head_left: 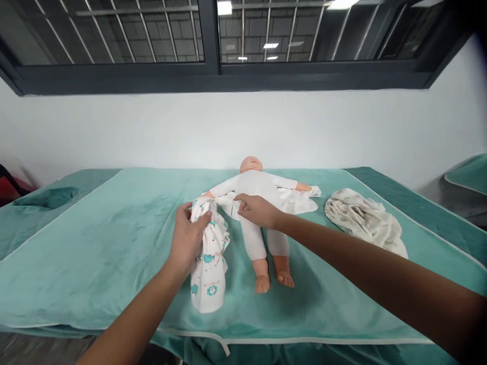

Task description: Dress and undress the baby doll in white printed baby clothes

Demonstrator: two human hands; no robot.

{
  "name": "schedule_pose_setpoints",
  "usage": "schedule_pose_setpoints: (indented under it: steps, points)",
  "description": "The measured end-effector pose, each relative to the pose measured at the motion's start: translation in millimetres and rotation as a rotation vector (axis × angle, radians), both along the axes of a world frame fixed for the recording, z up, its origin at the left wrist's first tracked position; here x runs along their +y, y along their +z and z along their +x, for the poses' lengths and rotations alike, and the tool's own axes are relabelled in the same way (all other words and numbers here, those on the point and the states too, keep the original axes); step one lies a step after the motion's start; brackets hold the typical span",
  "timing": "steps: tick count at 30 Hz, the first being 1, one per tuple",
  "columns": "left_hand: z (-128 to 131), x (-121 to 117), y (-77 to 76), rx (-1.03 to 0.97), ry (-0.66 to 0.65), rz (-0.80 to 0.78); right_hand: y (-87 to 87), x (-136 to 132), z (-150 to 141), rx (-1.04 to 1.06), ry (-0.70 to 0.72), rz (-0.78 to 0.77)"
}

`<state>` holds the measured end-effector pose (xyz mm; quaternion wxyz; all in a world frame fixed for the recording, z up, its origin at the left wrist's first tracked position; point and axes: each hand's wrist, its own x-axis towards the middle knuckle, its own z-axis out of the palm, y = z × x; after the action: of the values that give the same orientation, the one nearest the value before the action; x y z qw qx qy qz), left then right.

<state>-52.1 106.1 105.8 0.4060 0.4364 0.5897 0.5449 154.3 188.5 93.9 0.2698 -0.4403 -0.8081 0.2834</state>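
A baby doll [258,187] in a white bodysuit lies on its back, arms out to both sides and bare feet toward me. My left hand [189,230] is closed on a white baby garment [209,274] printed with teal figures, bunched at the top beside the doll's hand on the left. Over the doll's hip is my right hand [256,209], its fingertips pinched together; what they hold, if anything, is hidden. White cloth [299,201] spreads out from under the doll on both sides. Whether it joins the printed garment, I cannot tell.
A crumpled cream cloth [365,218] lies right of the doll. Teal covers [114,243] spread over the bed, with a piped front edge. Behind it rise a white wall [171,129] and a barred window [213,76]. Something red and black [9,185] is at the far left.
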Motion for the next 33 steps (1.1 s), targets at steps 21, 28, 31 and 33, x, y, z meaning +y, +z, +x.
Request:
schedule_pose_setpoints:
  steps: [21, 28, 31, 33]
  points:
    - [71.7, 77.9, -24.2, -0.021, -0.486, -0.307, -13.3, 181.3, 87.0, -0.103, -0.412, -0.179]
    - [88.1, 78.6, -35.6, -0.53, -0.559, -0.308, -1.8, 184.2, 74.9, -0.004, -0.333, -0.231]
    - [68.9, 84.8, -20.5, -0.539, -0.627, -0.324, 9.5, 184.9, 62.3, 0.044, -0.342, -0.245]
    - [43.9, 90.8, -7.9, -0.534, -0.642, -0.3, 17.8, 190.3, 46.3, 0.095, -0.299, -0.254]
